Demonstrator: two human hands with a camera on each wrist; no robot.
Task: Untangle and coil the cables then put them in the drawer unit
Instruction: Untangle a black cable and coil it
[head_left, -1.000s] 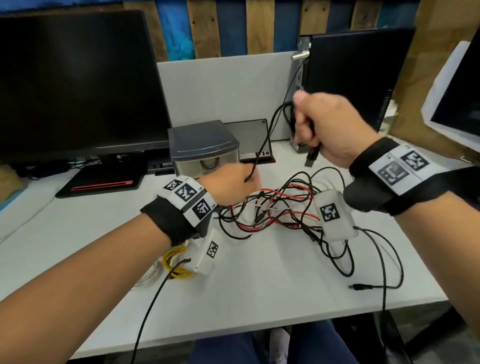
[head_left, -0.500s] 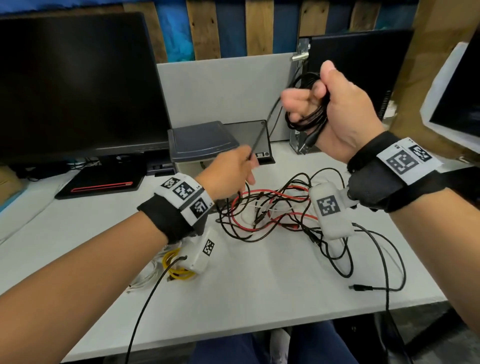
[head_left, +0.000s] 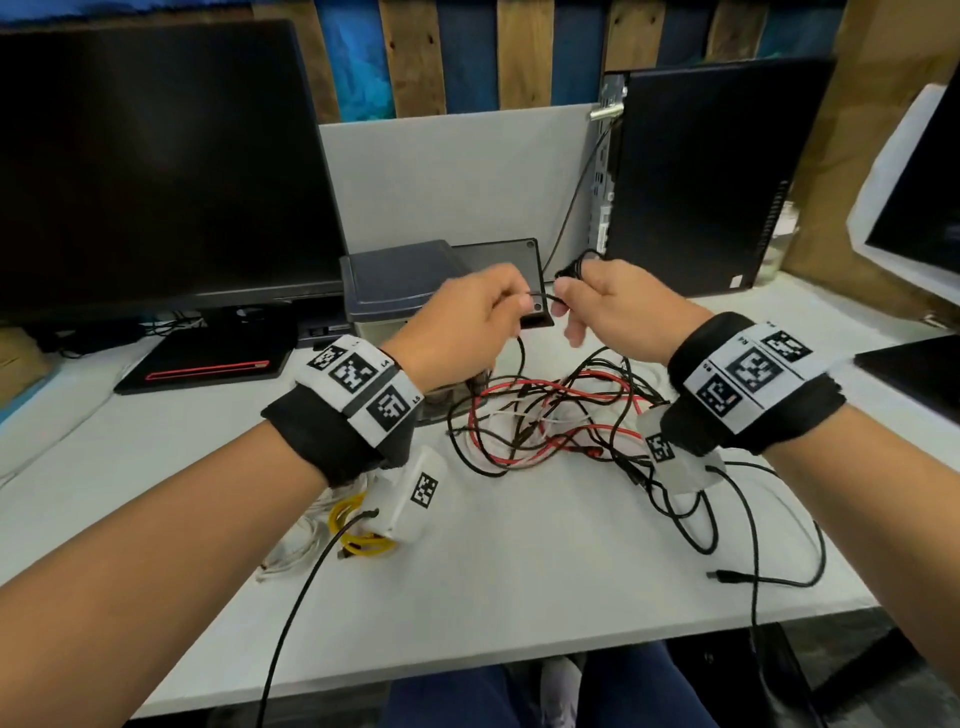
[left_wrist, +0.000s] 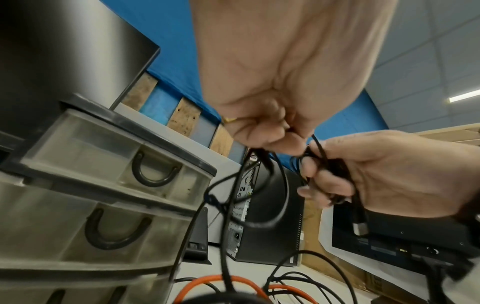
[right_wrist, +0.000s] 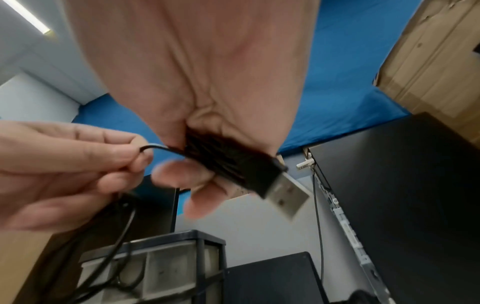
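Note:
My right hand (head_left: 597, 306) grips a small coil of black USB cable (right_wrist: 223, 158), and its silver USB plug (right_wrist: 285, 195) sticks out below the fingers. My left hand (head_left: 488, 312) pinches the free run of the same black cable (head_left: 540, 297) right beside the coil; in the left wrist view that run (left_wrist: 283, 195) hangs down in a loop. Both hands are held above the desk in front of the grey drawer unit (head_left: 395, 280), whose translucent drawers (left_wrist: 109, 156) are closed. A tangle of red, black and white cables (head_left: 545, 421) lies on the white desk (head_left: 519, 571) beneath my hands.
A yellow coiled cable (head_left: 353, 525) and a white cable (head_left: 296, 551) lie at the front left. A large monitor (head_left: 156, 171) stands at the left, a black PC tower (head_left: 701, 176) at the back right. A loose black cable end (head_left: 727, 577) lies near the desk's front right edge.
My right hand came down from up high to just above the drawer unit, still holding the coil. My left hand rose and closed in until it pinches the cable next to the coil.

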